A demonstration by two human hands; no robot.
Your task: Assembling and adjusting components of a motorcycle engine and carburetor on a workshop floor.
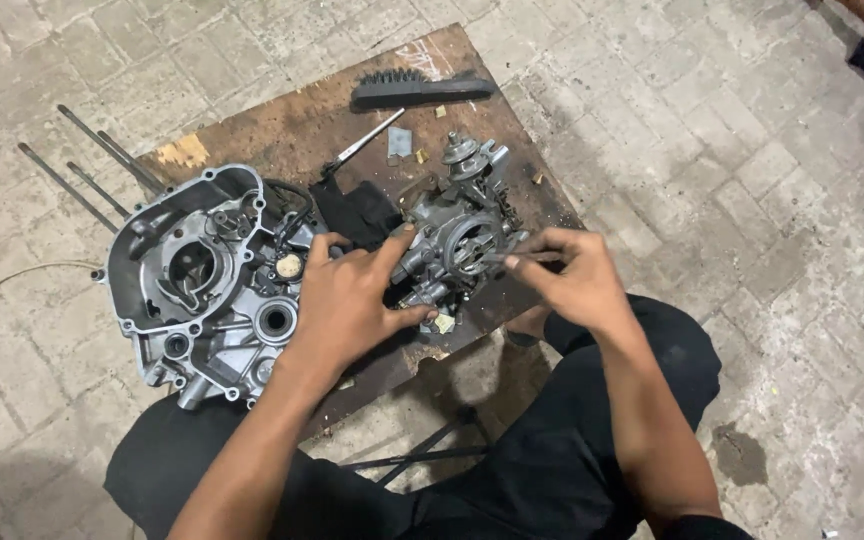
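The left hand [347, 300] is clamped on the carburetor [457, 240]. Just beside it, the right hand [572, 280] pinches what seems a thin screwdriver [522, 260] against the carburetor.

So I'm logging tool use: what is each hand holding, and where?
Left hand steadies the carburetor by its lower left side. Right hand pinches a thin metal tool at its near end.

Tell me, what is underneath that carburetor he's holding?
The carburetor rests on a worn wooden board, beside a grey engine case. The left hand and the carburetor's own body hide what lies directly beneath it.
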